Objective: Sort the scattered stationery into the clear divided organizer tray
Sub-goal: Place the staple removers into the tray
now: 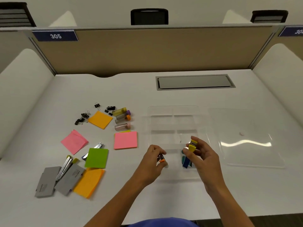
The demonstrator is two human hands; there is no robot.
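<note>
1. The clear organizer tray sits on the white surface; every place below is given relative to it.
2. Step in hand, as I judge it: small staplers are going into the tray's near compartments.
3. The right hand hovers over the tray's near right compartment, fingers pinching a small yellow stapler.
4. Below that hand, already inside the same compartment, lie some blue pieces, too blurred to name.
5. The left hand is over the tray's near left compartment, fingers curled round a small orange-tipped stapler.
6. Whether either stapler touches the tray floor, I cannot tell.
7. Still unsorted, all left of the tray:
   - 4 capped tubes just beside its far left corner
   - black binder clips further left
   - a pink sticky pad just beside its left wall
   - more sticky pads in orange, pink and green
   - gray staple boxes and an open silver stapler well apart, near left
8. A clear lid lies just right of the tray.
9. Next move, as I judge it: lower each stapler within its walls, loosen the fingers, then reach left for the tubes or pads.
</note>
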